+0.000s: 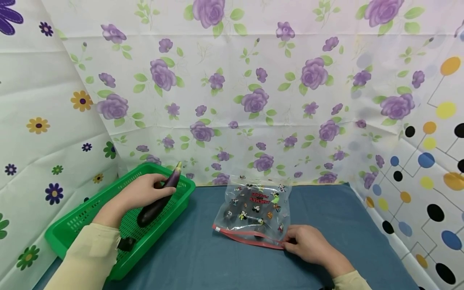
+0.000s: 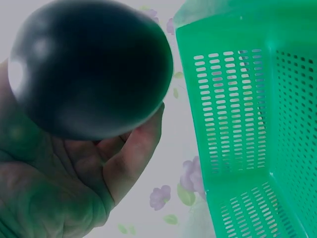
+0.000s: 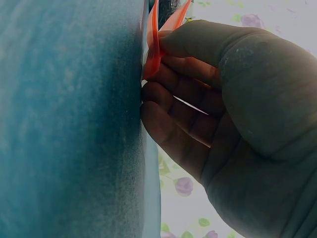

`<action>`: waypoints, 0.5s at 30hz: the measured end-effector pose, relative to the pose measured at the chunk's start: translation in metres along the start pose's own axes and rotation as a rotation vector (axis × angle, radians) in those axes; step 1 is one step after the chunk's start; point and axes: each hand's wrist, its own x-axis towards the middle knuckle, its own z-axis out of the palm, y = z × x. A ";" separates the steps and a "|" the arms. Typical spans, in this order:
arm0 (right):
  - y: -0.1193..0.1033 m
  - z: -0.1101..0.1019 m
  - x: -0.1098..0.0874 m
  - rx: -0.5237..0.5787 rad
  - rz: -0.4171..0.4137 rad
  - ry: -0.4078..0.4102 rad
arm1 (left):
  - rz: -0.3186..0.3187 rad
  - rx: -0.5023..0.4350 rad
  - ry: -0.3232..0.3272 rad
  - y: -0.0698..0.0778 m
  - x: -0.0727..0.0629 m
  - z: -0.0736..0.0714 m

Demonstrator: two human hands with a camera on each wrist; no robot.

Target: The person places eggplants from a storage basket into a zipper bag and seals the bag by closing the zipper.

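Note:
My left hand [image 1: 145,191] grips a long dark purple eggplant [image 1: 154,209] around its upper part, its green stem pointing up and away. The eggplant is over the green plastic basket [image 1: 125,264]; in the left wrist view its rounded end [image 2: 91,69] fills the upper left, beside the basket's slotted wall [image 2: 233,114]. On the table, my right hand [image 1: 308,243] pinches the right corner of a clear zip bag [image 1: 253,209] by its red zip edge [image 3: 152,62]. Cartoon figures are printed on the bag, and dark shapes show through it.
A blue cloth [image 1: 195,257] covers the table. The basket stands along the left side. Behind hangs a curtain [image 1: 232,80] with purple flowers; patterned sheets close off the left [image 1: 47,161] and right [image 1: 431,173] sides.

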 end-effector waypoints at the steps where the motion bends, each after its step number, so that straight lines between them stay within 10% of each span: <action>1: 0.001 0.001 0.000 -0.003 -0.001 0.003 | -0.002 -0.004 0.001 0.001 0.000 0.000; 15: 0.002 0.002 0.000 -0.015 -0.015 0.011 | 0.019 -0.003 0.046 0.015 0.004 0.009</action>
